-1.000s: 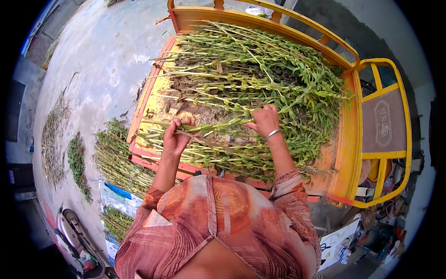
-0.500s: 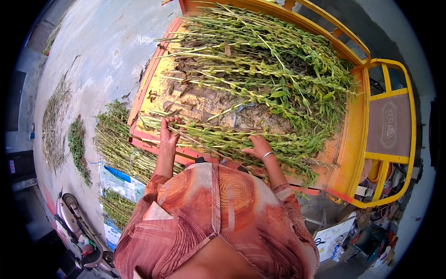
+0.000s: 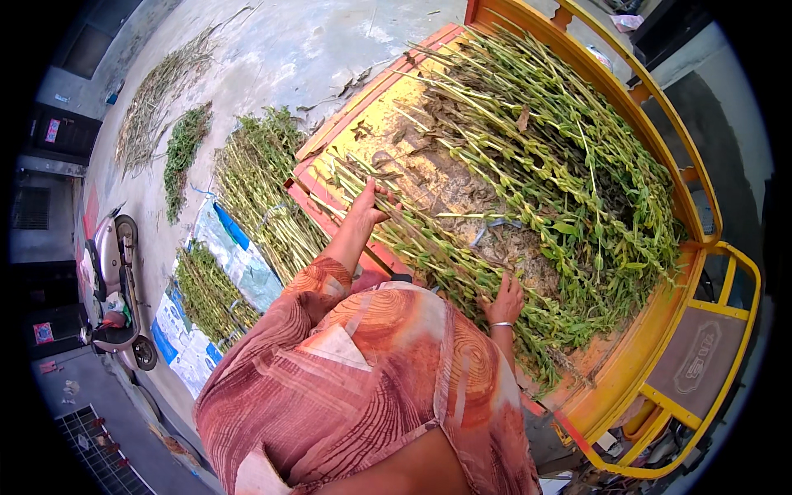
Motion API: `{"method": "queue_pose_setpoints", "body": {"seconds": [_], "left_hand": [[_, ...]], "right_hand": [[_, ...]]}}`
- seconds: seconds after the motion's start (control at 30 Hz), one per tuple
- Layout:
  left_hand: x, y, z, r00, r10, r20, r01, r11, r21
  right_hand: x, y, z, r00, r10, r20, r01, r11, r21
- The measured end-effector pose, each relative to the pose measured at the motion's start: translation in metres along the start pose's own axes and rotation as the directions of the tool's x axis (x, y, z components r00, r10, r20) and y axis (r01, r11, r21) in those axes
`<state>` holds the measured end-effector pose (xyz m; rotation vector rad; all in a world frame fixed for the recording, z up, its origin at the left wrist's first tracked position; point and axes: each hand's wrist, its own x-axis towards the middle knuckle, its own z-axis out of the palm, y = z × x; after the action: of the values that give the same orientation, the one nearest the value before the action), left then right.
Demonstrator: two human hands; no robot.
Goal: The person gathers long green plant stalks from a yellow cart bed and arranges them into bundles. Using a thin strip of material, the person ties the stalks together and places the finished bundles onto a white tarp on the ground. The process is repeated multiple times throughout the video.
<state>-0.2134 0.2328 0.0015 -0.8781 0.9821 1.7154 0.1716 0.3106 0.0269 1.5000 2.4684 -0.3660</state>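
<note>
A long bundle of green seed-pod stalks [image 3: 437, 252] lies along the near edge of the yellow cart bed [image 3: 388, 136]. Around its bare stem ends, at the left, my left hand [image 3: 365, 210] is closed. My right hand [image 3: 505, 303], with a metal bracelet at its wrist, cups the leafy part farther right, its fingers bent over the stalks and partly hidden. Beyond my hands, a thick layer of similar stalks [image 3: 569, 148] covers the far side of the bed. Dry leaf litter [image 3: 528, 264] and a greyish strip [image 3: 478, 237] lie between the two groups.
The cart has a yellow rail [image 3: 652, 107] and a framed seat back [image 3: 701, 346]. Left of it, more stalks [image 3: 268, 198] and a smaller pile [image 3: 210, 293] lie by a blue-white sheet [image 3: 235, 256]. A scooter [image 3: 115, 289] stands farther left.
The view has turned, so the cart appears slanted and farther right. Both hands stay at the near bundle; the fingers of my right hand now reach up over the stalks.
</note>
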Motion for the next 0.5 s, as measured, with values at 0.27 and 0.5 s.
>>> {"method": "queue_pose_setpoints", "body": {"seconds": [0.27, 0.5], "left_hand": [[0.045, 0.020, -0.005, 0.984, 0.134, -0.116, -0.094, 0.950, 0.297], [-0.040, -0.072, 0.010, 0.385, 0.175, 0.906, -0.540, -0.753, 0.375]], "right_hand": [[0.056, -0.007, 0.043, 0.989, -0.099, 0.107, 0.114, 0.983, -0.145], [0.085, 0.002, 0.042, 0.993, -0.056, 0.106, 0.074, 0.982, -0.173]]}}
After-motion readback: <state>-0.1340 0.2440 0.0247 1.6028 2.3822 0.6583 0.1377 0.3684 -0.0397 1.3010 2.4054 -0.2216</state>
